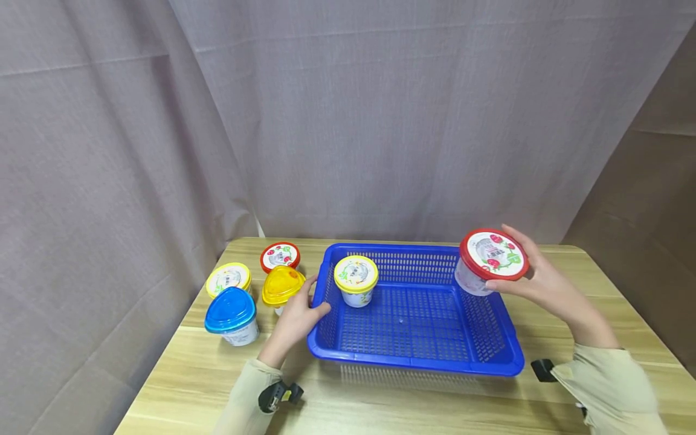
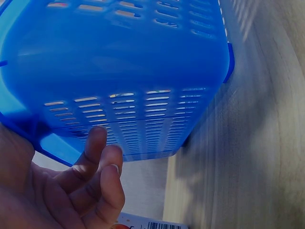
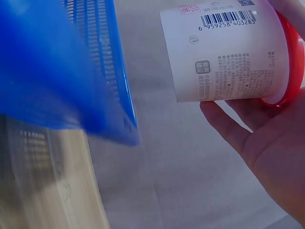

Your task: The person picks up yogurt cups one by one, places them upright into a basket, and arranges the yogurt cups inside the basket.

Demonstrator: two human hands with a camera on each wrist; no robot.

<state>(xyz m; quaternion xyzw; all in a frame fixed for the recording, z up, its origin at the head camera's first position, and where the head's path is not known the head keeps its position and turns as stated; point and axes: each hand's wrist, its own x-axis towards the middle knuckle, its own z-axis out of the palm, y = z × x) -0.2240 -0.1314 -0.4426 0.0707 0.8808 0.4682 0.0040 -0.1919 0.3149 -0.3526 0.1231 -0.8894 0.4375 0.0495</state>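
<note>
"How are we holding things?"

"Our left hand [image 1: 295,317] curls over the nearest end of the blue basket [image 1: 408,362]; our right hand [image 1: 549,293] clasps the red-lidded tub [image 1: 492,260] around its lid, raised by the basket's other end."

"Any risk?"

"The lid could loosen (we're gripping its edge), or the tub could catch the rim if carried low."
</note>
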